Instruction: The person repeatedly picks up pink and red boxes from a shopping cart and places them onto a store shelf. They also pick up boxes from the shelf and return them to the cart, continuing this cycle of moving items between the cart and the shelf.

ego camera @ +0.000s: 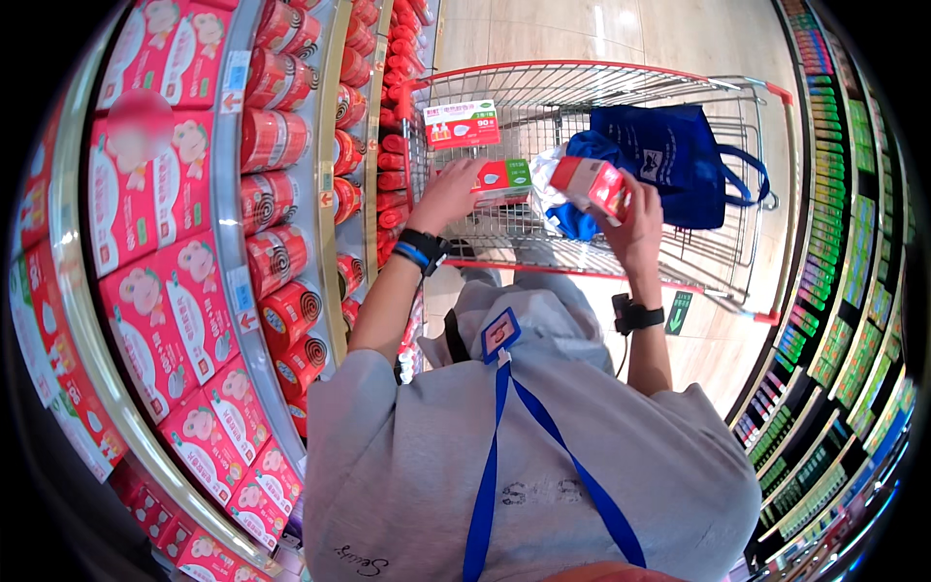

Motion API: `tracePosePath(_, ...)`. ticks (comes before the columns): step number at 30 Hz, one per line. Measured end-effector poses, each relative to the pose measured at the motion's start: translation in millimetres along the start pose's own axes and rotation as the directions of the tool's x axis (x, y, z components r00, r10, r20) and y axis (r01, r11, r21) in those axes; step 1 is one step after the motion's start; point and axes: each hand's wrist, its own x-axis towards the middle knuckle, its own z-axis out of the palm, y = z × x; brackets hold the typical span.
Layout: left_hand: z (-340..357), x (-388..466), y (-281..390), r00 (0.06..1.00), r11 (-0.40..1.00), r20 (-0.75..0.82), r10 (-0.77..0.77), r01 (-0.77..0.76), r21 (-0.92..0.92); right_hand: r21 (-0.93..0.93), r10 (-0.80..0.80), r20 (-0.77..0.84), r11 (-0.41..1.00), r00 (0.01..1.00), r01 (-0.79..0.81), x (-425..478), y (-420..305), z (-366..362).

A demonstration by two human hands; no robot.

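My left hand is over the near left part of a wire shopping cart, its fingers on a red and green box. In my right hand is a red and white box, tilted above the middle of the cart. Another red and white box lies in the cart's far left corner. A blue fabric bag with handles lies on the right, beside crumpled blue and white material. The fingertips of my left hand are partly hidden behind the box.
Shelves along the left hold pink boxes and red cylindrical packs with coil pictures. Shelves on the right carry rows of green and mixed packages. A green floor sign with an arrow lies below the cart's right side.
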Motion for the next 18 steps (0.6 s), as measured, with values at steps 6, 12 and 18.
tracePosePath(6, 102.8, 72.4, -78.5, 0.956, 0.974, 0.244, -0.162, 0.194, -0.114, 0.099, 0.077, 0.289, 0.989, 0.954, -0.11, 20.6, 12.9, 34.9)
tracePosePath(12, 145.5, 91.7, -113.2, 0.905, 0.928, 0.216, -0.367, 0.341, 0.147, 0.026, 0.063, 0.551, 0.995, 0.832, -0.093, 27.9, 68.8, 75.2)
tracePosePath(18, 159.3, 84.9, -134.2, 0.971, 0.965, 0.016, -0.238, 0.234, 0.118, 0.038, -0.073, 0.644, 0.997, 0.761, 0.064, 52.5, 118.0, 137.7)
